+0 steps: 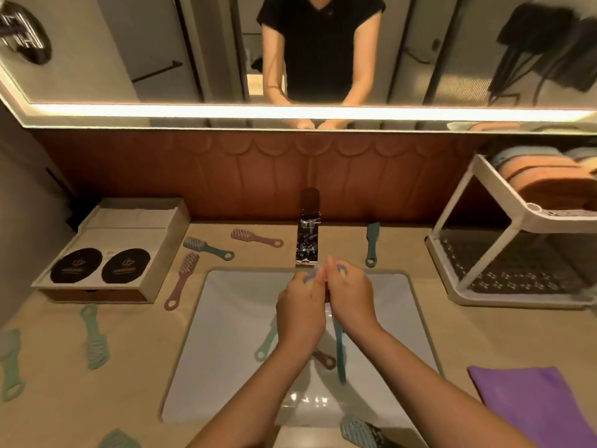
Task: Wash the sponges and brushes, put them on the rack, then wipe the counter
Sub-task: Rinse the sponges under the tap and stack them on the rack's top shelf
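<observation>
1. Blue brush (339, 347): held over the sink, handle hanging down, head hidden between both hands.
2. Pink brushes (181, 279) (256, 238): flat on the counter, left of the tap.
3. Blue brush (208, 248): between those two pink ones.
4. Dark teal brush (372, 242): right of the tap, loop end nearest.
5. Mint brushes (93, 337) (9, 363): at the counter's left edge.
6. Orange sponges (546, 176): stacked on the rack's (484, 189) top tier.
7. Purple cloth (533, 402): flat at the counter's right.

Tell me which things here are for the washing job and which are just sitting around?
For the job:
left hand and right hand, holding brushes under the tap
pink brush and blue brush waiting on the counter
sink
rack with sponges on top
purple cloth

Just sitting there:
box with two black discs
mirror
</observation>
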